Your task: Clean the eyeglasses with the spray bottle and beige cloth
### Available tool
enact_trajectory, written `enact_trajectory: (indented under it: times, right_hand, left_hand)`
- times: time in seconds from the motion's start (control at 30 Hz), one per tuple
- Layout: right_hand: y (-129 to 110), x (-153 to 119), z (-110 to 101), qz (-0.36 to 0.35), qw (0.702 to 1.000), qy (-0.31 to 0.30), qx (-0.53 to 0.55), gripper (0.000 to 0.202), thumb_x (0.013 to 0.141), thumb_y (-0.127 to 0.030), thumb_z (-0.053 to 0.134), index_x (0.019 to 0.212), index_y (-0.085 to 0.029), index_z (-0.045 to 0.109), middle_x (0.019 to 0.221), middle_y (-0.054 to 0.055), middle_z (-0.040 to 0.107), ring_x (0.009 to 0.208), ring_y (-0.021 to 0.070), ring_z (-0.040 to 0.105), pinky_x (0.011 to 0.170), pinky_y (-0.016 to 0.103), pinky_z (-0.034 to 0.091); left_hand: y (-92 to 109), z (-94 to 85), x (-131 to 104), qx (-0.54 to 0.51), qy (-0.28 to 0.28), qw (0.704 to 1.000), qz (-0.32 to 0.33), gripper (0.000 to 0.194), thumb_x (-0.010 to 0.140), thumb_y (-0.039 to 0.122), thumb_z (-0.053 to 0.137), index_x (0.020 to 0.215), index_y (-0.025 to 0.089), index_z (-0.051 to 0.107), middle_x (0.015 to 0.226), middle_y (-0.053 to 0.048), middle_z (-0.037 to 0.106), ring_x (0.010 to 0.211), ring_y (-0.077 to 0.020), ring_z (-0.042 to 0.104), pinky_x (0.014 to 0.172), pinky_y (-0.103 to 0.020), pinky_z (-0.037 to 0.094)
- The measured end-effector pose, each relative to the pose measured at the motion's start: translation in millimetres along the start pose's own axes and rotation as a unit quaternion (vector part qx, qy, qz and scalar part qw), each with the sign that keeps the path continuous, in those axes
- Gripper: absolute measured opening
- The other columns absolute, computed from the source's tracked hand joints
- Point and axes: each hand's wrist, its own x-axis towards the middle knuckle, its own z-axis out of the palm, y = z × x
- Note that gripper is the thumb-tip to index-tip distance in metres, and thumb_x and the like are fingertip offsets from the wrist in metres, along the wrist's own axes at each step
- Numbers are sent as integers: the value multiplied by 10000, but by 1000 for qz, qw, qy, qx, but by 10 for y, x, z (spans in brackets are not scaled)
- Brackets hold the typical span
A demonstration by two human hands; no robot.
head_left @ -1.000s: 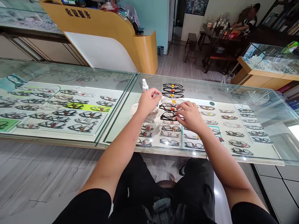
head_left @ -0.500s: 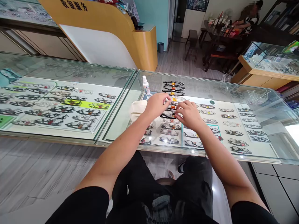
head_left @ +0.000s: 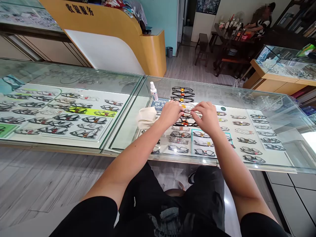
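Note:
A column of eyeglasses with dark frames (head_left: 182, 89) and orange tags lies on the glass counter in front of me. My left hand (head_left: 171, 113) has its fingers closed on the left side of one pair of eyeglasses (head_left: 188, 114) in that column. On the other side, my right hand (head_left: 205, 118) pinches the same pair with thumb and fingertips. Just nearer to me is another black pair (head_left: 184, 123), lying below both hands. My fingers partly hide the held pair and a light-framed pair (head_left: 189, 105) beyond it.
Left of my hands are a white spray bottle (head_left: 154, 91), a cream cloth (head_left: 146, 118) and a dark printed card (head_left: 160, 104). The glass showcase (head_left: 271, 95) holds rows of frames beneath. A person (head_left: 261, 24) sits at a far table.
My left hand has moved slightly right and nearer to me. The right hand has shifted right and up, off the nearest black pair, and both now meet at the pair beyond it.

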Motion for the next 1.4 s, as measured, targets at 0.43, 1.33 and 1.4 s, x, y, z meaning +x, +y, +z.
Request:
enact_trajectory:
  times: [0.43, 1.33, 1.4]
  right_hand:
    - [21, -15, -112, 96, 952, 261, 125, 282, 1042, -426, 617, 828, -267, 708, 824, 54, 706, 809, 254, 646, 822, 446, 536]
    - [-43, -42, 19, 128, 964, 117, 202, 334, 1043, -548, 658, 1040, -249, 807, 598, -30, 666, 549, 181, 609, 674, 341, 493]
    - [-55, -52, 6, 158, 959, 109, 207, 405, 1063, -602, 611, 1113, -244, 792, 567, -35, 674, 497, 183, 616, 641, 335, 495]
  left_hand:
    - [98, -149, -27, -227, 114, 965, -69, 188, 992, 357, 754, 1042, 231, 885, 895, -56, 660, 915, -242, 602, 838, -376, 444]
    - [149, -156, -25, -545, 141, 820, -102, 339, 736, 505, 942, 875, 206, 859, 660, 30, 484, 673, -134, 403, 684, -312, 346]
    - [154, -186, -36, -504, 163, 843, -89, 295, 780, 483, 910, 877, 210, 856, 666, 31, 470, 672, -138, 410, 689, -317, 349]
